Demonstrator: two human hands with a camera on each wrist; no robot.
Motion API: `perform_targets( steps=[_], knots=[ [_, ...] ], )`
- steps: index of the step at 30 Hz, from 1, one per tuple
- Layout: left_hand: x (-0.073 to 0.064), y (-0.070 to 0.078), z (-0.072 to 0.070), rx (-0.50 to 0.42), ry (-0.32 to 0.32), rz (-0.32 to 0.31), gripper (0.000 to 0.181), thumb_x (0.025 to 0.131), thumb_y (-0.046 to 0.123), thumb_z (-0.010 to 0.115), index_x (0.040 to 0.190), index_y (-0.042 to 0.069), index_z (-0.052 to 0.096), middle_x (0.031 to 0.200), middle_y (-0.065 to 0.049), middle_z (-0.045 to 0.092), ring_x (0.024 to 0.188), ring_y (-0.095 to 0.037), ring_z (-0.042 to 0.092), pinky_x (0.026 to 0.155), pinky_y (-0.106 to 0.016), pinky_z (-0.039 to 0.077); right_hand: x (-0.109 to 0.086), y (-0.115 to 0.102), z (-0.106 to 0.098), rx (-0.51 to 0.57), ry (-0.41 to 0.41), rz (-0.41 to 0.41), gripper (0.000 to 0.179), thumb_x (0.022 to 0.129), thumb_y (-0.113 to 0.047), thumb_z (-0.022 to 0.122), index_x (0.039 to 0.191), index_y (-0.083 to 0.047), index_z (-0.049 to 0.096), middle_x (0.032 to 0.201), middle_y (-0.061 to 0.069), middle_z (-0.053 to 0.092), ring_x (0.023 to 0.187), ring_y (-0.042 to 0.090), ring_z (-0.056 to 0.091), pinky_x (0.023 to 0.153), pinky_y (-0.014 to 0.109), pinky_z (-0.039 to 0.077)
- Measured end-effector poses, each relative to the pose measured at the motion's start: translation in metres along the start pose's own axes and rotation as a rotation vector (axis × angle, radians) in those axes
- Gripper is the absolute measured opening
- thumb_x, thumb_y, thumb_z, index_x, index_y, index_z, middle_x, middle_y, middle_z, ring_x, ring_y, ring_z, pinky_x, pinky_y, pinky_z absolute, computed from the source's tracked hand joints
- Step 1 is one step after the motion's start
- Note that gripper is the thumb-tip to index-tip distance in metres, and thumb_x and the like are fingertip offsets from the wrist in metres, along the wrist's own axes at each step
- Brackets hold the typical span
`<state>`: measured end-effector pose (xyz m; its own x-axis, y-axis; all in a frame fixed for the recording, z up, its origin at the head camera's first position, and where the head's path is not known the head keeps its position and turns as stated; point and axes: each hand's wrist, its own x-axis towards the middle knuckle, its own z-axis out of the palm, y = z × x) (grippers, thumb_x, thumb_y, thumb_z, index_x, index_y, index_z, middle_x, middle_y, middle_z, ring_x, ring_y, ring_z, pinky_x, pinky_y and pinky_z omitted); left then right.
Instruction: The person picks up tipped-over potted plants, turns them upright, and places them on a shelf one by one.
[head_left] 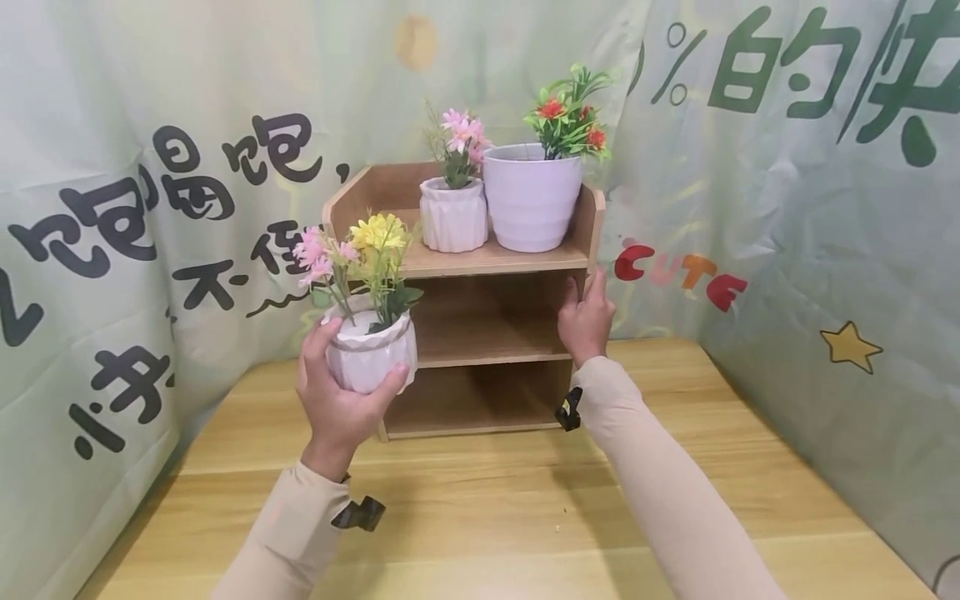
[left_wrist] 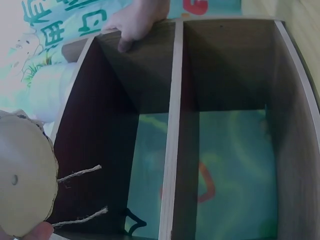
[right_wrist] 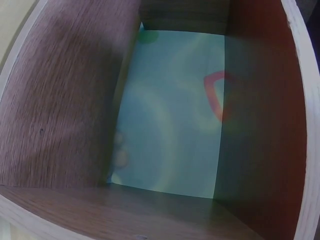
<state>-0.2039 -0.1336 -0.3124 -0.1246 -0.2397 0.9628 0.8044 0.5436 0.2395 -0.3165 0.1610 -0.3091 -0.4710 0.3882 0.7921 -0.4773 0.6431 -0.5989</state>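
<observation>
In the head view my left hand (head_left: 337,408) holds a small white ribbed flowerpot (head_left: 369,360) with pink and yellow artificial flowers, in front of the left part of a wooden shelf unit (head_left: 480,265). The left wrist view shows the underside of this flowerpot (left_wrist: 22,175), with two twine ends (left_wrist: 80,173) sticking out beside it. My right hand (head_left: 587,323) grips the shelf unit's right side panel below the top tier, its thumb on the inner face. The right wrist view looks into a shelf compartment (right_wrist: 265,125); the hand is out of that frame.
On the top tier stand a small white pot (head_left: 453,218) with pink flowers and, to its right, a larger white pot (head_left: 532,200) with red flowers. The unit stands on a wooden table (head_left: 480,517). A printed curtain (head_left: 787,208) hangs behind and at both sides.
</observation>
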Motion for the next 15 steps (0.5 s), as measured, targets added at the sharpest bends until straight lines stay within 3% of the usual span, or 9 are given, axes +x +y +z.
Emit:
perform_targets(
  steps=[9, 15],
  knots=[
    [0.008, 0.006, 0.009, -0.011, -0.031, 0.002, 0.075, 0.070, 0.051, 0.078, 0.121, 0.006, 0.049, 0.124, -0.024, 0.055, 0.111, -0.034, 0.051, 0.088, -0.040, 0.045, 0.005, -0.001, -0.002, 0.006, 0.013, -0.011, 0.028, 0.096, -0.014, 0.056, 0.119, 0.000, 0.048, 0.082, 0.028, 0.064, 0.080, 0.050, 0.063, 0.071, 0.059, 0.050],
    [0.014, 0.005, 0.011, 0.010, -0.050, -0.033, 0.072, 0.069, 0.046, 0.078, 0.124, 0.009, 0.048, 0.126, -0.025, 0.054, 0.115, -0.035, 0.050, 0.086, -0.049, 0.045, 0.003, -0.003, -0.003, -0.002, -0.031, 0.030, 0.027, 0.098, -0.017, 0.053, 0.117, 0.000, 0.047, 0.079, 0.027, 0.062, 0.079, 0.050, 0.063, 0.068, 0.059, 0.051]
  ],
)
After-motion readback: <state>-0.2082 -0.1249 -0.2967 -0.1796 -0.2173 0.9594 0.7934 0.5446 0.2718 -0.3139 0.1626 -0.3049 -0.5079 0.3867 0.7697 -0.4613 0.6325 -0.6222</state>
